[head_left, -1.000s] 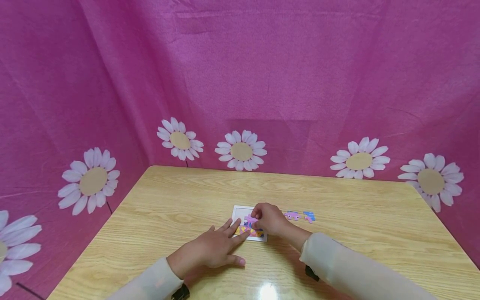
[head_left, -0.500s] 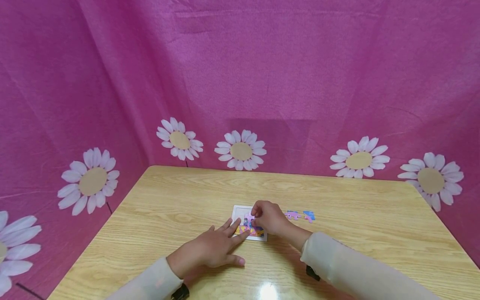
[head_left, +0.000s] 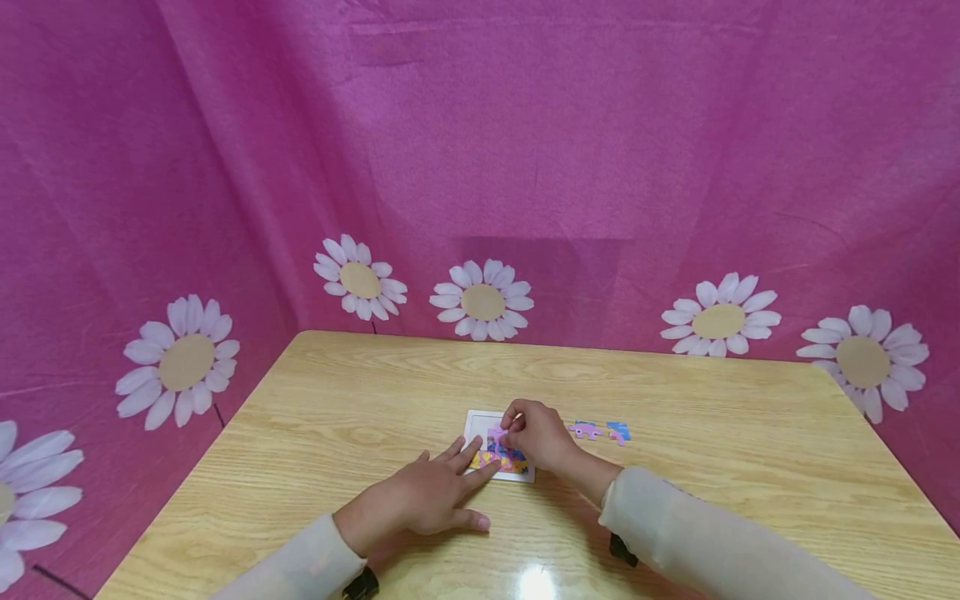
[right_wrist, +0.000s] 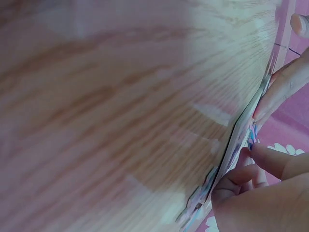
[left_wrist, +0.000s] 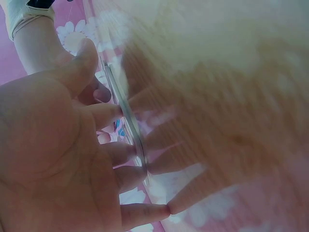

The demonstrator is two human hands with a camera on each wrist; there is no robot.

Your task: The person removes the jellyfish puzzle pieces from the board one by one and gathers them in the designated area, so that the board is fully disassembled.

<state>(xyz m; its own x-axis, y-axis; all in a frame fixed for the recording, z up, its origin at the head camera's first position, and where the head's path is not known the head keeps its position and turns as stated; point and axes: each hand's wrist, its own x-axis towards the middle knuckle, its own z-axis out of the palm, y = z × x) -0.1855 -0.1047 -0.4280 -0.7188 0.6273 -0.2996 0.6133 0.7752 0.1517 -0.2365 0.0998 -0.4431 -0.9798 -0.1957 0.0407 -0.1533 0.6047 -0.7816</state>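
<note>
A small white puzzle frame (head_left: 472, 423) lies flat on the table, with yellow and pink jigsaw pieces (head_left: 486, 459) along its near side. My left hand (head_left: 429, 500) is spread, its fingertips resting on the frame's left and near part. In the left wrist view, the frame's edge (left_wrist: 126, 113) shows as a thin strip beyond the straight fingers. Thumb and fingertips of my right hand (head_left: 542, 437) pinch a pink and blue puzzle piece (head_left: 495, 438) over the frame's middle. The right wrist view shows the fingertips low at the frame, by the blue-pink piece (right_wrist: 253, 134); the fingers partly hide it.
Loose pink and blue puzzle pieces (head_left: 585, 430) lie just right of the frame, beyond the right hand; another blue piece (head_left: 619, 431) is beside them. The wooden table (head_left: 375, 392) ends at a pink cloth (head_left: 562, 167) printed with daisies.
The pinched piece has turned and shifted slightly over the frame, showing more of its blue print. My right fingers have moved a little; the left hand stays still.
</note>
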